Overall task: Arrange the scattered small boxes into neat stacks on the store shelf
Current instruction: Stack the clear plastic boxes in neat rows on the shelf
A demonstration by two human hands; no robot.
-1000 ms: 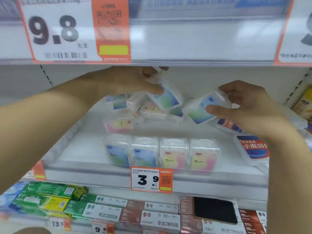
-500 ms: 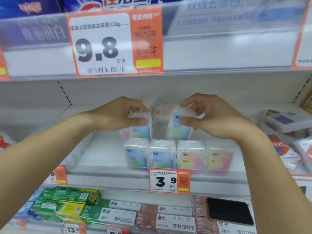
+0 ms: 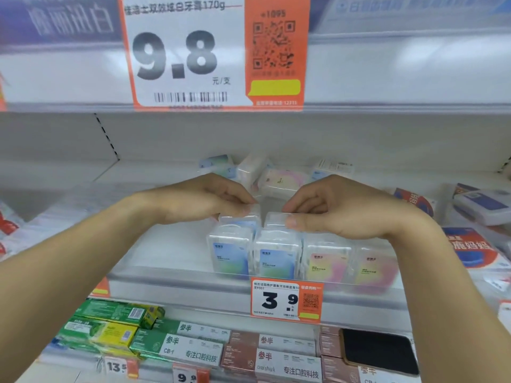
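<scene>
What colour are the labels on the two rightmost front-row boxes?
Pink and yellow, a soft gradient, on both rightmost front-row boxes; clearest in the head view.

Upper centre of the frame: the large price tag (image 3: pixel 177 55) on the upper shelf edge reads "9.8", unit "元/支", with "170g" in its heading line, a barcode below, and a QR code on its orange panel (image 3: pixel 275 45).

Centre, on the edge of the shelf I work at: the small price tag (image 3: pixel 286 299) reads "3.9" and carries a QR code.

Lower frame: the white and brown cartons (image 3: pixel 272 357) read "参半", "oralshark", "专注口腔科技"; the green-and-white carton (image 3: pixel 177 348) reads "参半", "CB-1".

Bottom edge: two tags read "13.5" (image 3: pixel 117 366) and "9.9" (image 3: pixel 186 376).

Print on the small clear boxes (image 3: pixel 231 254) is too small to read.
</scene>
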